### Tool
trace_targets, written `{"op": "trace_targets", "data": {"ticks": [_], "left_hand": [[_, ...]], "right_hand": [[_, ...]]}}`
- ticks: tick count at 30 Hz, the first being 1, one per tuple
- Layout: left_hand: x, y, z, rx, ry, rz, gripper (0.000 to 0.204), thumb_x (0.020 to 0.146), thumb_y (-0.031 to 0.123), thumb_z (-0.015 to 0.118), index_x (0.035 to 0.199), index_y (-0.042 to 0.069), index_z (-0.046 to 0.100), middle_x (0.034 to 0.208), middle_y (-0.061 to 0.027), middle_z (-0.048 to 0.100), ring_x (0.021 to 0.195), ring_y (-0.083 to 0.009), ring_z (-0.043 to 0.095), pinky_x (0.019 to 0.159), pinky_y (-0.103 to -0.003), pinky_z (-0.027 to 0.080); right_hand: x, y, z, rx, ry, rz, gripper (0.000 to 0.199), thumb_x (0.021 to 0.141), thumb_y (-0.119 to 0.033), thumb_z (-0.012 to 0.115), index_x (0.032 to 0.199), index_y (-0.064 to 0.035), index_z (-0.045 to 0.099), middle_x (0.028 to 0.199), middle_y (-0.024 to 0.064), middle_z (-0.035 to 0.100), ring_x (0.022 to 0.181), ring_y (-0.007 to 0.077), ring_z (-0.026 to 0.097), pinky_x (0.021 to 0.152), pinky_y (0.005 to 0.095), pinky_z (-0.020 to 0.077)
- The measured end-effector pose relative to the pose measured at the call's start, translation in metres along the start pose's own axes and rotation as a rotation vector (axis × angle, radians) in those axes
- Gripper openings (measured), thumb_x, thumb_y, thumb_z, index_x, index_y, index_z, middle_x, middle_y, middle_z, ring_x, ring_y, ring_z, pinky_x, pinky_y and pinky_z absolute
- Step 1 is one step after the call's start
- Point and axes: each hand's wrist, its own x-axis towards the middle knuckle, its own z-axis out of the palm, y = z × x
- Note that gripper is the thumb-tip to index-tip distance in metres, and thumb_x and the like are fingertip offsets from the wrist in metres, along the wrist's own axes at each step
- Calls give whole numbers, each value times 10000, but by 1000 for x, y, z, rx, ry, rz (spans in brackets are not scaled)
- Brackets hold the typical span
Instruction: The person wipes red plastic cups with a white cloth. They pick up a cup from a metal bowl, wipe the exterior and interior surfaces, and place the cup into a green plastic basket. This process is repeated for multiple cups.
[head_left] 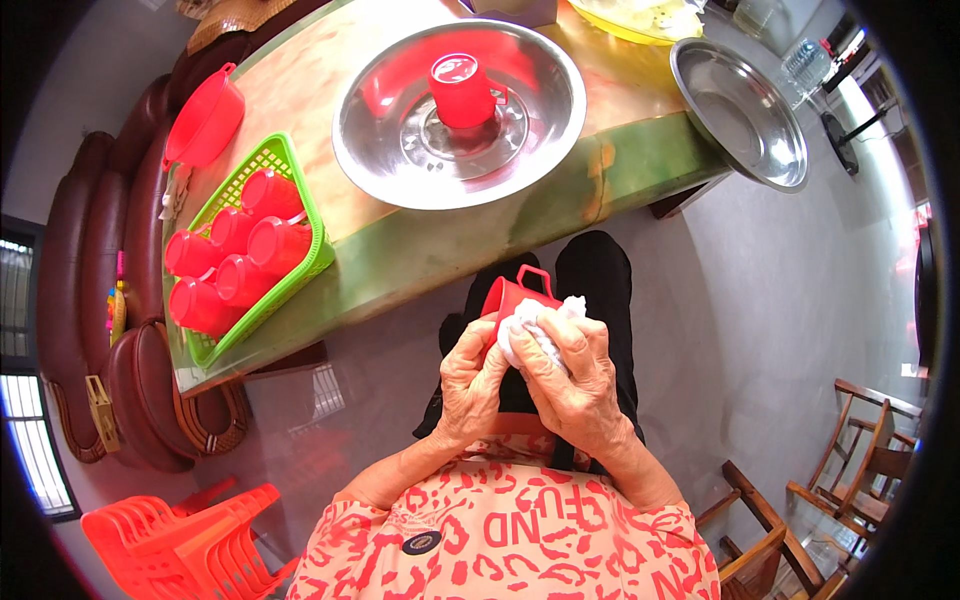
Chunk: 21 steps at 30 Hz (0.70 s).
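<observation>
Above my lap, my left hand is closed on a red mug, which is tilted with its handle pointing away from me. My right hand grips a bunched white cloth and presses it against the mug's side. The fingers of both hands nearly meet there, and part of the mug is hidden behind them and the cloth. On the table ahead, a wide steel basin holds another red mug, standing upside down. To the left, several red mugs lie in a green plastic basket.
The stone-topped table has its near edge just beyond my knees. A red plastic bowl is at its far left, and a steel basin overhangs its right corner. Red stools stand lower left, wooden chairs at right, a leather sofa at left.
</observation>
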Motion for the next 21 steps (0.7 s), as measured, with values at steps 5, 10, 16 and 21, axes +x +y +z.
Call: {"op": "trace_targets", "data": {"ticks": [5, 10, 16, 21], "left_hand": [[8, 2, -4, -33, 23, 114, 178, 957, 47, 548, 1122, -2, 593, 1201, -45, 546, 1064, -108, 518, 962, -262, 407], [19, 7, -8, -76, 80, 144, 111, 956, 56, 555, 1053, 25, 601, 1123, -17, 579, 1030, -79, 509, 941, -239, 393], [32, 5, -26, -85, 164, 186, 109, 968, 65, 539, 1067, 43, 579, 1040, 11, 607, 961, -62, 525, 894, -234, 426], [36, 1, -35, -159, 142, 181, 127, 966, 69, 543, 1087, 49, 576, 1043, 14, 608, 947, -54, 532, 880, -230, 442]], "right_hand": [[22, 5, 3, 2, 133, 26, 359, 699, -70, 734, 1052, -125, 693, 1150, 87, 581, 1035, 285, 490, 863, 400, 415], [42, 19, 32, 468, 288, 380, 411, 722, 49, 657, 1120, -50, 624, 1082, 182, 538, 976, 345, 537, 825, 403, 469], [45, 1, 50, 128, 180, 1, 437, 686, 34, 713, 1109, -56, 651, 1112, 178, 539, 928, 333, 521, 777, 399, 476], [58, 2, 55, 83, 180, 58, 409, 715, 35, 685, 1115, -40, 640, 1086, 184, 524, 940, 341, 519, 773, 401, 475]]}}
